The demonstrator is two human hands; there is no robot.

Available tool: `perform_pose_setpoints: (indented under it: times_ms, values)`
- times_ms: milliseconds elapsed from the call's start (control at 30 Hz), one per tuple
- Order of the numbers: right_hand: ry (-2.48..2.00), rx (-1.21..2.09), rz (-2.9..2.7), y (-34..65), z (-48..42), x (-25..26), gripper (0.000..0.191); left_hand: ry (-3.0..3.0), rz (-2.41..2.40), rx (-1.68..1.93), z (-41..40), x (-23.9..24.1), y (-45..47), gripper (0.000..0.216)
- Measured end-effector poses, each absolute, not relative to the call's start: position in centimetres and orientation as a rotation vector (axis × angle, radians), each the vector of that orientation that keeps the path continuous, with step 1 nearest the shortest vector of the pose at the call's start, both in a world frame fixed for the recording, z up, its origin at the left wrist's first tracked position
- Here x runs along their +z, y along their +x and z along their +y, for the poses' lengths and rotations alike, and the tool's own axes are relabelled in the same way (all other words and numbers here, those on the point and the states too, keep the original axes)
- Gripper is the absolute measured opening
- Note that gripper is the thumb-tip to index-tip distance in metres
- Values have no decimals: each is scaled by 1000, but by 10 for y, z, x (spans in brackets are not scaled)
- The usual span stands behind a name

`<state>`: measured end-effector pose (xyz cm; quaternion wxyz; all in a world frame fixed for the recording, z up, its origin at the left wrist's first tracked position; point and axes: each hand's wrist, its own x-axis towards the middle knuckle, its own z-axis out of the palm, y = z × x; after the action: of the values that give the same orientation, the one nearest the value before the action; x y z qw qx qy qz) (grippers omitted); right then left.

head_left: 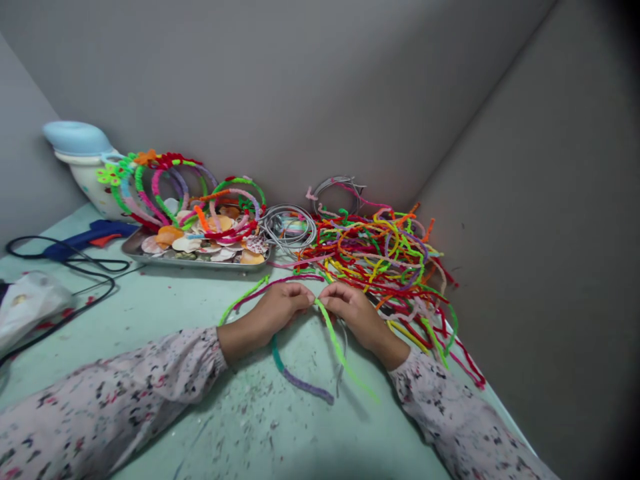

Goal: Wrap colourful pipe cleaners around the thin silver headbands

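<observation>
Near the middle of the table, my left hand (283, 305) and my right hand (353, 312) meet in a fingertip pinch. Between them is the upper end of a bright green pipe cleaner (334, 337), whose loose tail hangs down to the right. A curved band wrapped in teal and purple (300, 382) comes out from below my left hand. Below my right hand a thin bare grey wire (344, 353) shows; whether it joins the band is hidden by my fingers. Beyond my left wrist lie a green pipe cleaner (243, 300) and a magenta one (260, 293).
A metal tray (200, 263) holds shells and colourful wrapped headbands (160, 180). Right of it are coiled grey wires (290, 227) and a pipe cleaner pile (380, 253). At left are a blue glue gun (83, 240), its black cord, a white bag (33, 307) and a blue-lidded container (87, 167).
</observation>
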<state>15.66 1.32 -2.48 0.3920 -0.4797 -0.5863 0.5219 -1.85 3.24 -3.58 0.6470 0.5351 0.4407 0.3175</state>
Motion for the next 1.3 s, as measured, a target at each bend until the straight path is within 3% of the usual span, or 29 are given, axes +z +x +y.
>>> perform_pose_setpoints:
  times_ms: [467,967,1167,1300]
  values:
    - [-1186,1505,-1388,158,19,-35,11,1266,1014,729,31,-32,-17,12]
    - [-1203,1467,-1446,157,18,-30,12,1255,1008,690,33,-34,-18,11]
    - [-1249,1303,-1632,157,17,-28,11,1237,1009,674,33,-36,-19,11]
    - [-1259,961,-1915,160,16,-29,8,1238,1016,665,35,-38,-19,10]
